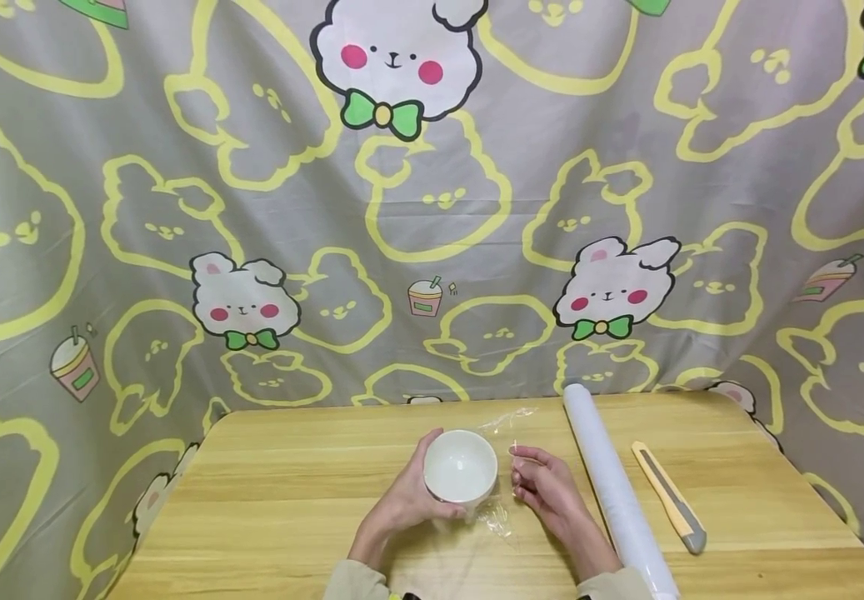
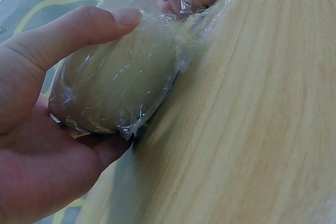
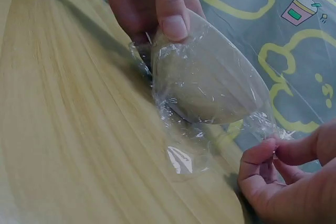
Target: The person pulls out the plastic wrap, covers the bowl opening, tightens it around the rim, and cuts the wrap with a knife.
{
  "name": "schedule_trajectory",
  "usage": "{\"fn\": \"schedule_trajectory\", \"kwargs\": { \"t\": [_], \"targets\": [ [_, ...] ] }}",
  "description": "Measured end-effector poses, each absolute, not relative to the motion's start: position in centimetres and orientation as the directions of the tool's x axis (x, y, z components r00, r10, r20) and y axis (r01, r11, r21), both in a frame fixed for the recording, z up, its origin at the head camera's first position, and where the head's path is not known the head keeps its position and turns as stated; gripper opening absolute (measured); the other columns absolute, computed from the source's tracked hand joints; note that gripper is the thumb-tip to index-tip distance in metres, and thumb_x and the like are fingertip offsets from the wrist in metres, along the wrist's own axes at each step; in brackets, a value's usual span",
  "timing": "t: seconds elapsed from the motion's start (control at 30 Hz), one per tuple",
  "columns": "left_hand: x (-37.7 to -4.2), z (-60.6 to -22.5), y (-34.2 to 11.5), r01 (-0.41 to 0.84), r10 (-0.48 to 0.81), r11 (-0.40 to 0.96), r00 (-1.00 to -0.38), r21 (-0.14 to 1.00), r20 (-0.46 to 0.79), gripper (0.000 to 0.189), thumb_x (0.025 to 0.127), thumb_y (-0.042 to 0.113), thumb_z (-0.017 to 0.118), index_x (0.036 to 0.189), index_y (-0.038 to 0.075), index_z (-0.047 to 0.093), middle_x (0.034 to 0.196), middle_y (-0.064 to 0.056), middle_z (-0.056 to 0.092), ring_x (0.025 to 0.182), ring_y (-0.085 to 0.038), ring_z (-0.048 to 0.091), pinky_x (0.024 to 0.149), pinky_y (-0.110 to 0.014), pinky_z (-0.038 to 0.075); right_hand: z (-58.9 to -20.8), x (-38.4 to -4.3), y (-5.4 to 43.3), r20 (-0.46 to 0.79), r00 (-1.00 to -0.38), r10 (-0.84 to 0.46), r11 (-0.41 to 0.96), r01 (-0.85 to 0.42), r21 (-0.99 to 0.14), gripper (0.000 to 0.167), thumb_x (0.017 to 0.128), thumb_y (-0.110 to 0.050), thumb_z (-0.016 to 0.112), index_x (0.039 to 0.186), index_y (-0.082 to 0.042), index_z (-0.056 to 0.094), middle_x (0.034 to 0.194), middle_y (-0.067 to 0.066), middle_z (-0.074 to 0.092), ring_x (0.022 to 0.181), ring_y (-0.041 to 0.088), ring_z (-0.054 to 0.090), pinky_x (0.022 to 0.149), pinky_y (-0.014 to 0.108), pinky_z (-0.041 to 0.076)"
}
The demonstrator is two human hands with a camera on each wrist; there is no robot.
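A white bowl [image 1: 461, 467] is gripped in my left hand [image 1: 411, 492], its opening facing up toward the head camera. In the left wrist view the thumb lies along the bowl's side [image 2: 115, 77] with other fingers under its base. Clear plastic wrap [image 3: 210, 87] clings in creases around the bowl's outside, and loose wrap spreads out on the bowl's right. My right hand [image 1: 549, 492] is just right of the bowl, pinching an edge of that wrap between thumb and forefinger, as the right wrist view shows at the fingertips [image 3: 268, 148].
A long roll of plastic wrap [image 1: 615, 492] lies on the wooden table [image 1: 282, 500], right beside my right forearm. Farther right is a yellow and grey utility knife [image 1: 667, 496]. A patterned cloth [image 1: 327, 208] hangs behind the table and along its sides.
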State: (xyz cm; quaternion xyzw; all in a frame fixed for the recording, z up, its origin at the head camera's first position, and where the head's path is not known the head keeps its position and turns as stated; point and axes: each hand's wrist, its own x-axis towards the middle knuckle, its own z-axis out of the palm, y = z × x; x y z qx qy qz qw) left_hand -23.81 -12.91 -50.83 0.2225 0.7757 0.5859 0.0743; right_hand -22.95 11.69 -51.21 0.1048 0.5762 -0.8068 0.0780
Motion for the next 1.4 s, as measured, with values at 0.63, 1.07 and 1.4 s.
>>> {"fn": "schedule_trajectory", "kwargs": {
  "t": [0.63, 1.07, 1.4],
  "targets": [
    [-24.0, -51.1, -13.1, 0.288, 0.457, 0.207, -0.873, 0.935, 0.168, 0.122, 0.064, 0.003, 0.093, 0.16, -0.001, 0.016, 0.15, -0.027, 0.043, 0.13, -0.044, 0.051, 0.111, -0.058, 0.039, -50.7, -23.1, 12.9, -0.256, -0.965, -0.063, -0.334, 0.262, -0.906, 0.034, 0.103, -0.007, 0.057, 0.129, 0.016, 0.056, 0.088, 0.003, 0.068, 0.07, 0.005, 0.056, 0.06, 0.018, 0.048],
    [-23.9, -51.2, -13.2, 0.278, 0.446, 0.214, -0.881, 0.936, 0.16, 0.125, 0.063, 0.003, 0.093, 0.16, -0.001, 0.015, 0.15, -0.027, 0.043, 0.13, -0.044, 0.051, 0.111, -0.06, 0.038, -50.4, -22.8, 11.4, -0.24, -0.971, 0.004, -0.102, 0.238, -0.966, 0.04, 0.106, -0.021, 0.052, 0.13, 0.011, 0.052, 0.089, 0.013, 0.071, 0.072, 0.016, 0.067, 0.054, 0.025, 0.053],
    [-24.0, -51.3, -13.1, 0.267, 0.447, 0.194, -0.881, 0.944, 0.157, 0.125, 0.064, 0.002, 0.093, 0.16, 0.0, 0.014, 0.151, -0.026, 0.042, 0.131, -0.044, 0.051, 0.112, -0.06, 0.037, -49.4, -22.2, 11.7, 0.003, -0.974, 0.226, 0.283, 0.063, -0.957, 0.032, 0.102, -0.02, 0.062, 0.12, 0.006, 0.056, 0.081, 0.007, 0.061, 0.064, 0.013, 0.05, 0.056, 0.025, 0.042]
  ]
}}
